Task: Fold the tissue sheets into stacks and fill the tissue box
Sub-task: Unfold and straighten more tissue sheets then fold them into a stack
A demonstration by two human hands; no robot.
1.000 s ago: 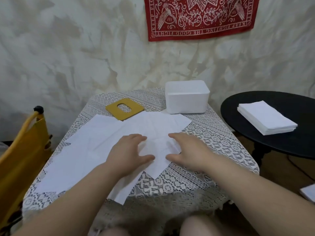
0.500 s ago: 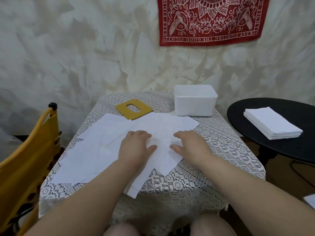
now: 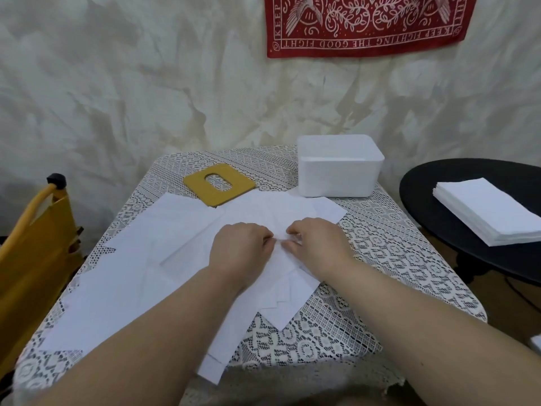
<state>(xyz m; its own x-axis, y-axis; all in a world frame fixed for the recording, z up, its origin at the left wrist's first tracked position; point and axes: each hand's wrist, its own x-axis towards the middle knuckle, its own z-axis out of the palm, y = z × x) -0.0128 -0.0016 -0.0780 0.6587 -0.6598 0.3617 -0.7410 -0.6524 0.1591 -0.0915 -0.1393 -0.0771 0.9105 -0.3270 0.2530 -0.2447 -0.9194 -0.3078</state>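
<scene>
Several white tissue sheets [image 3: 140,268] lie fanned and overlapping across the lace-covered table [image 3: 380,268]. My left hand [image 3: 240,247] and my right hand [image 3: 316,244] rest on the sheets near the middle, fingertips curled and almost touching, pinching the top sheet between them. The open white tissue box [image 3: 339,165] stands at the table's far right. Its yellow lid [image 3: 219,184] with an oval slot lies flat to the left of the box, partly on the sheets.
A round black side table [image 3: 439,200] on the right carries a neat stack of white tissues [image 3: 491,209]. A yellow chair [image 3: 32,244] stands against the table's left edge. A red cloth [image 3: 363,24] hangs on the wall behind.
Both hands have drawn together and curled their fingers, from flat and apart to pinching the top sheet at the centre. The camera view has shifted closer and to the left.
</scene>
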